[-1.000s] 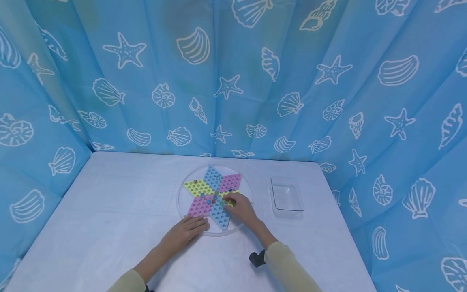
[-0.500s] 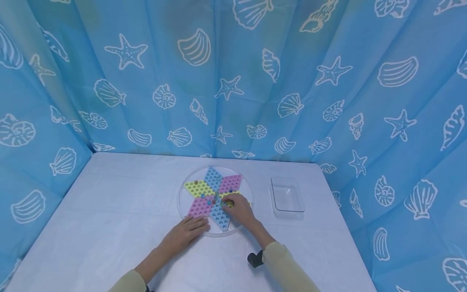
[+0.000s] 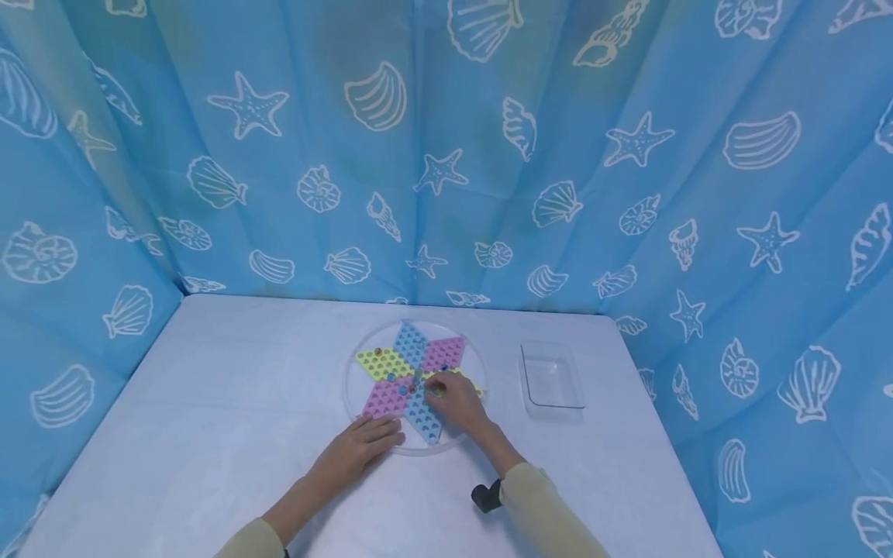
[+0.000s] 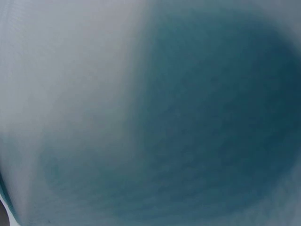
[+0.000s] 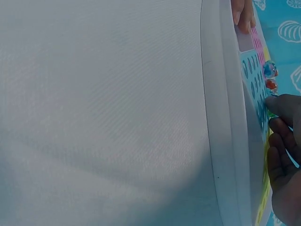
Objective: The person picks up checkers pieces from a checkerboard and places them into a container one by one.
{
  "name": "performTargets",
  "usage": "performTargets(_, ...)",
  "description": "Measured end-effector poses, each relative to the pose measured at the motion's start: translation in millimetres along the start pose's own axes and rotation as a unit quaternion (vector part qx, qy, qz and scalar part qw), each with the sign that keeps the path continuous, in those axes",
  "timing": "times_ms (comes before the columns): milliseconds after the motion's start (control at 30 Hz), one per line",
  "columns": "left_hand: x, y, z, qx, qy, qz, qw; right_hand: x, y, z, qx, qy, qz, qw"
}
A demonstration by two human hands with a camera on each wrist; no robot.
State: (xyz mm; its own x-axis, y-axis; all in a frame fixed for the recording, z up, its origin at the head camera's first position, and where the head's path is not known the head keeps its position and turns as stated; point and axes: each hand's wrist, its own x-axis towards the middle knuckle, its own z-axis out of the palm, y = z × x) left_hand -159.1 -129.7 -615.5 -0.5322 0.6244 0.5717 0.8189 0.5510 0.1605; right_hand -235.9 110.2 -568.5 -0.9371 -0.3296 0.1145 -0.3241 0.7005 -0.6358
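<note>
A round white Chinese checkers board (image 3: pixel 355 391) with a star of pink, yellow and blue points lies on the table. My right hand (image 3: pixel 455 399) is over its centre right, thumb and fingers pinching a green marble (image 5: pixel 271 113) at the blue point. Beside it in the right wrist view are a red marble (image 5: pixel 271 84) and a blue marble (image 5: pixel 270 69). My left hand (image 3: pixel 359 448) rests on the board's near-left edge, fingers extended. A brown marble (image 3: pixel 378 351) sits on the yellow left point. The left wrist view is only a blur.
A clear rectangular container (image 3: pixel 551 378) stands right of the board on the white-covered table (image 3: pixel 230 387). Blue curtains (image 3: pixel 446 116) with white shells and starfish hang behind and at both sides.
The view shifts slightly. My right fingertips stay at nearly the same spot, and the green marble beside them is more covered now. My left hand stays in place on the board's edge.
</note>
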Motion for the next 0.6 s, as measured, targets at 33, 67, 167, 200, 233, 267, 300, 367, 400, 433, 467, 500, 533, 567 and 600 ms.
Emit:
performTargets(33,0.1,0.7,0.4,0.000,-0.001,0.000,1.0000,-0.8,0.7,0.1,0.003,0.001,0.005,1.000)
performTargets(67,0.1,1.2,0.5,-0.001,0.000,-0.002,1.0000,-1.5,1.3,0.1,0.007,0.002,0.007,1.000)
performTargets(167,0.3,2.3,0.6,0.000,0.002,-0.005,1.0000,-4.1,3.6,-1.7,0.028,0.004,0.011,1.000)
performTargets(200,0.4,2.4,0.5,0.000,0.003,-0.006,1.0000,-5.2,4.2,-3.1,0.038,0.005,0.009,0.999)
performTargets(233,0.5,2.6,0.4,0.000,0.003,-0.007,1.0000,-6.4,5.0,-4.7,0.046,0.007,0.007,0.999)
performTargets(267,0.6,2.7,0.4,0.000,0.002,-0.008,1.0000,-7.6,5.6,-6.8,0.056,0.008,0.007,0.998)
performTargets(300,0.9,2.8,0.3,0.000,0.000,-0.008,1.0000,-8.8,6.5,-8.9,0.063,0.011,0.007,0.998)
performTargets(367,1.2,3.1,0.2,0.000,-0.004,-0.010,0.9999,-11.2,7.8,-14.5,0.079,0.018,0.002,0.997)
performTargets(400,1.3,3.3,0.2,0.002,-0.007,-0.011,0.9999,-12.4,8.0,-17.8,0.087,0.020,0.001,0.996)
performTargets(433,1.4,3.6,0.2,0.003,-0.009,-0.011,0.9999,-13.3,8.5,-21.2,0.093,0.023,0.001,0.995)
performTargets(467,1.5,3.9,0.1,0.004,-0.009,-0.012,0.9999,-14.1,9.0,-24.7,0.098,0.025,0.000,0.995)
performTargets(500,1.5,4.3,0.0,0.005,-0.009,-0.013,0.9999,-14.8,9.6,-28.2,0.102,0.028,-0.001,0.994)
performTargets(533,1.4,4.6,0.3,0.005,-0.008,-0.014,0.9998,-15.4,10.1,-31.9,0.107,0.030,-0.003,0.994)
performTargets(567,1.4,5.0,0.4,0.004,-0.008,-0.015,0.9998,-15.9,11.1,-35.6,0.111,0.031,0.000,0.993)
performTargets(600,1.4,5.5,0.6,0.003,-0.006,-0.015,0.9999,-16.4,12.2,-39.5,0.115,0.033,0.005,0.993)
